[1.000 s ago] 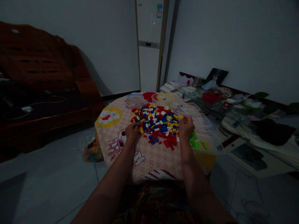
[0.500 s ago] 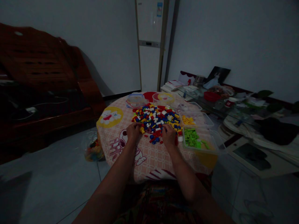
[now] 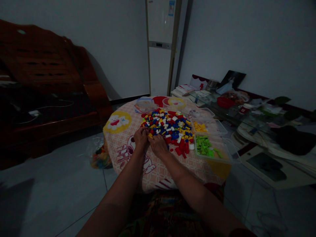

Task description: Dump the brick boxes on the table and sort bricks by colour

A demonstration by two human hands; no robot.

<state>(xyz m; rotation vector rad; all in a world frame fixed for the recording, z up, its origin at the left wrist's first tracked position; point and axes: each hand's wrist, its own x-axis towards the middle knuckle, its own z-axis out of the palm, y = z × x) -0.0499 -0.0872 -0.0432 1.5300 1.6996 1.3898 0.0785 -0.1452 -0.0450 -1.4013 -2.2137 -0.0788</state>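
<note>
A heap of small toy bricks (image 3: pixel 170 126) in red, blue, yellow, white and green lies on a round table under a patterned cloth (image 3: pixel 128 154). My left hand (image 3: pixel 140 137) rests at the heap's near left edge, fingers curled over bricks. My right hand (image 3: pixel 158 144) sits right beside it, touching it, fingers curled down at the same edge. What either hand grips is too dark and small to name. To the right stand a clear tub of green bricks (image 3: pixel 206 147) and a clear tub of yellow bricks (image 3: pixel 201 126).
Clear lidded tubs (image 3: pixel 144 104) stand at the table's far side. A bag of coloured pieces (image 3: pixel 98 156) lies on the floor at the left. A wooden bench (image 3: pixel 49 98) stands left, a cluttered low glass table (image 3: pixel 247 112) right, a tall white unit (image 3: pixel 160 49) behind.
My right hand has swept left from the heap's right side, by the tubs, to meet my left hand at the near left edge. My left hand has hardly moved.
</note>
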